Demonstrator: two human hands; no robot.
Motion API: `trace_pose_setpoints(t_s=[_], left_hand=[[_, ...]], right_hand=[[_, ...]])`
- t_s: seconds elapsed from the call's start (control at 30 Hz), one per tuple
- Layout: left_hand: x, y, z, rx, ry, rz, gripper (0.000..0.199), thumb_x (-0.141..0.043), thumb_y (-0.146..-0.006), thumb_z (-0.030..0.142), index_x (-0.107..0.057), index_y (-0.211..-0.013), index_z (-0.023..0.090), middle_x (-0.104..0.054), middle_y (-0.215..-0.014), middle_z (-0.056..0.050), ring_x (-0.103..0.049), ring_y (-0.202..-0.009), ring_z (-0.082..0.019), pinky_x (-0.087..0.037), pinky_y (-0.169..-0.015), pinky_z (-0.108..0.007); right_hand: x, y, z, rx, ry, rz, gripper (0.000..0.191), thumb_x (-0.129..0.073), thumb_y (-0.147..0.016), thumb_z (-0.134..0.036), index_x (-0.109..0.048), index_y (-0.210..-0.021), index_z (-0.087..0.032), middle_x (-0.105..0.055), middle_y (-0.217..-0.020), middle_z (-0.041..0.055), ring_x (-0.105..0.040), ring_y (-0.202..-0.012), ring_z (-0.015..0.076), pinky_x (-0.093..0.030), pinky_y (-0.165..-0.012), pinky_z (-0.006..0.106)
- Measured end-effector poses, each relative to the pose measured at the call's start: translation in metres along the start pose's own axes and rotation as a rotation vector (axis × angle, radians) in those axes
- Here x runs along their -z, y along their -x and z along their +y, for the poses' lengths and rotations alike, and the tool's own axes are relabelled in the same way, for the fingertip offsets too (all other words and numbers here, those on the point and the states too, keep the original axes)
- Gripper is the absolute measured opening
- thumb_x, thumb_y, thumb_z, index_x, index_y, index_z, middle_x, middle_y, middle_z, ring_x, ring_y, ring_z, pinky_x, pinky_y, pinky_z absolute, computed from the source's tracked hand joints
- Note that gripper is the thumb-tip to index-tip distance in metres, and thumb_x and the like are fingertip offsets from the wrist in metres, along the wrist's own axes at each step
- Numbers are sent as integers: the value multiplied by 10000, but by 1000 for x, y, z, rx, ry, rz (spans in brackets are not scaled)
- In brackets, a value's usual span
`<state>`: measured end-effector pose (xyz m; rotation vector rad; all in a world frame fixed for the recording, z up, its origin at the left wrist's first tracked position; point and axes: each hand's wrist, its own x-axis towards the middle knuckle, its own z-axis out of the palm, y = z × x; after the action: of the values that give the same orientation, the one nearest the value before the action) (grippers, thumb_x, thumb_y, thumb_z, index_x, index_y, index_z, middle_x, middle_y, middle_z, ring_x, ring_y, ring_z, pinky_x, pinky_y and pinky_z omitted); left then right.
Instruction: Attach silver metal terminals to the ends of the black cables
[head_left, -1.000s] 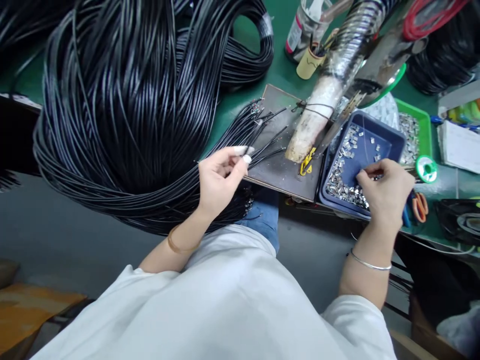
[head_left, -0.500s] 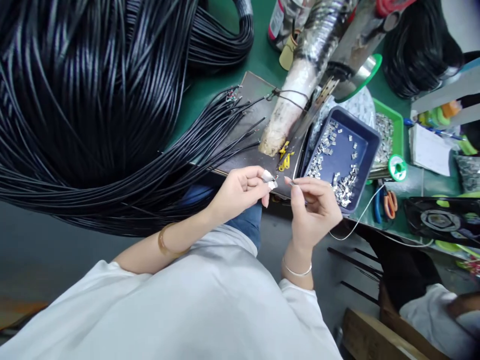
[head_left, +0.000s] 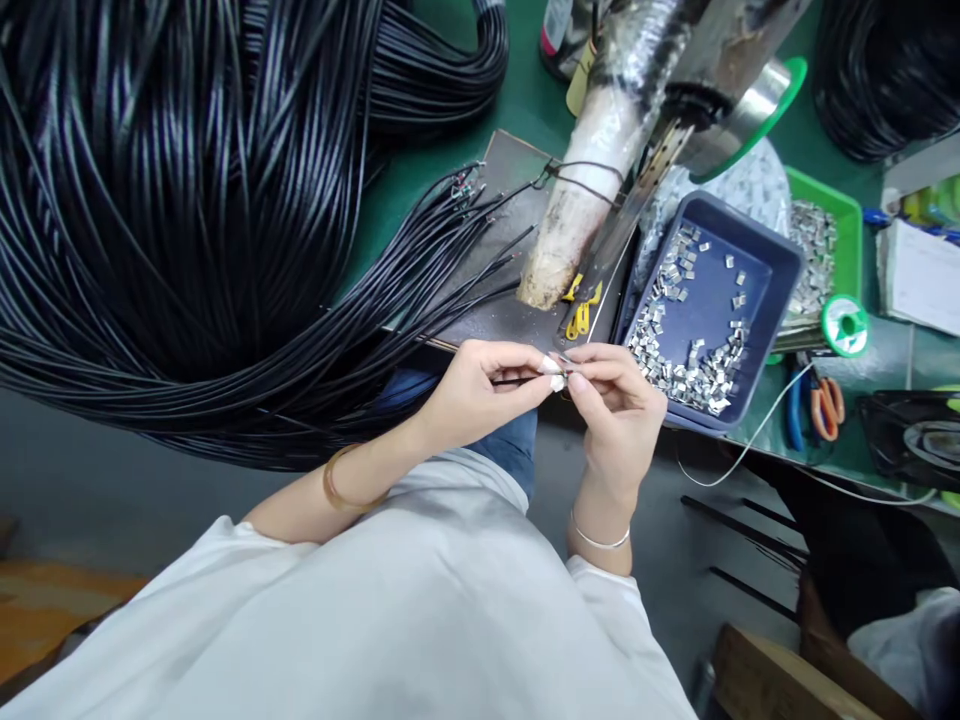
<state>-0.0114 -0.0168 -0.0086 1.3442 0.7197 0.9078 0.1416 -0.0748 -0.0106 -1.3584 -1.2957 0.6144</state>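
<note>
My left hand (head_left: 484, 385) pinches the end of a black cable (head_left: 516, 381) between thumb and fingers. White coverings show on its fingertips. My right hand (head_left: 621, 410) is closed in a pinch right at the cable end, its fingertips meeting those of the left. A small silvery metal piece (head_left: 564, 360) shows at the right fingertips; its exact shape is partly hidden. Just to the right stands a blue tray (head_left: 765, 245) with many small metal shells (head_left: 701, 385). Beyond my left hand, a bundle of black cables (head_left: 420, 260) fans out over a brown board (head_left: 517, 150).
A wrapped white tube (head_left: 577, 190) slants down above the board, near yellow clips (head_left: 579, 315). Orange-and-blue pliers (head_left: 826, 408), a solder spool (head_left: 846, 325) and a green tray (head_left: 846, 215) are on the right. A big heap of black cable (head_left: 165, 200) covers the left.
My right hand has moved left, bringing its small metal piece to the cable end at my left fingertips. The camera view has shifted slightly, so the trays appear farther right.
</note>
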Motion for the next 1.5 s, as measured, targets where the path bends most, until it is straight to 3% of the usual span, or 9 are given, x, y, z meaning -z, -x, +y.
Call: trace_pose_setpoints(t_s=[0.17,0.23,0.33,0.47,0.6,0.8,1.0,1.33,1.5], left_hand=[[5,3,-2,-294,-455,-30,141,-624,-843,188,-714,-739,158,-612,-620,-1,-502,-581,-99,-409,-605,-241],[3,6,-1,-231,-380,-50,166,-603,-874,218,-675,-736,161,-593,-611,5,-487,-559,-92,-398,-583,-236],[2,8,2,32,21,-80,207,-588,-915,307,-605,-765,166,-574,-571,21,-435,-458,-65,-342,-467,-211],[6,3,4,230,359,-2,196,-681,-853,358,-616,-862,173,-616,-534,25,-308,-356,-37,-202,-368,-201],[7,-3,1,236,370,36,188,-770,-766,315,-696,-807,147,-581,-501,38,-413,-409,-43,-293,-407,-181],[4,-8,1,148,310,78,132,-808,-683,233,-730,-704,130,-695,-662,1,-611,-616,-79,-496,-623,-185],[5,-10,4,115,272,124,54,-725,-704,122,-692,-662,123,-619,-564,43,-519,-510,-35,-430,-524,-135],[3,-3,2,68,178,40,73,-703,-744,146,-766,-767,118,-745,-730,-31,-645,-641,-92,-536,-629,-170],[0,0,1,41,60,80,72,-702,-726,151,-755,-756,110,-711,-706,-28,-602,-612,-85,-490,-560,-158]], right_hand=[[1,3,-7,152,278,35,102,-682,-832,-140,-700,-860,-236,-718,-969,10,-707,-936,158,-623,-825,345],[-2,5,-9,146,225,55,102,-680,-828,-131,-686,-845,-232,-713,-978,8,-710,-933,160,-627,-849,365],[-7,7,-9,88,58,88,65,-667,-845,-161,-658,-827,-223,-695,-994,11,-726,-888,157,-648,-810,364],[-9,6,-6,169,178,203,93,-669,-852,-150,-690,-879,-236,-707,-988,15,-722,-914,173,-642,-818,389],[-9,4,-7,312,290,280,196,-594,-900,-119,-693,-1008,-249,-734,-1003,23,-721,-932,178,-626,-812,394],[-15,9,-9,497,397,203,190,-660,-857,-96,-656,-1000,-223,-757,-973,13,-738,-871,149,-624,-738,294],[-15,6,-3,295,221,220,156,-620,-877,-91,-650,-965,-215,-746,-955,20,-739,-875,162,-632,-737,330],[-9,3,-3,396,428,126,220,-708,-813,-77,-696,-963,-238,-736,-1041,13,-724,-937,155,-626,-840,334],[-10,3,-2,223,287,69,75,-659,-866,-148,-644,-909,-208,-719,-1046,35,-717,-979,171,-629,-847,364]])
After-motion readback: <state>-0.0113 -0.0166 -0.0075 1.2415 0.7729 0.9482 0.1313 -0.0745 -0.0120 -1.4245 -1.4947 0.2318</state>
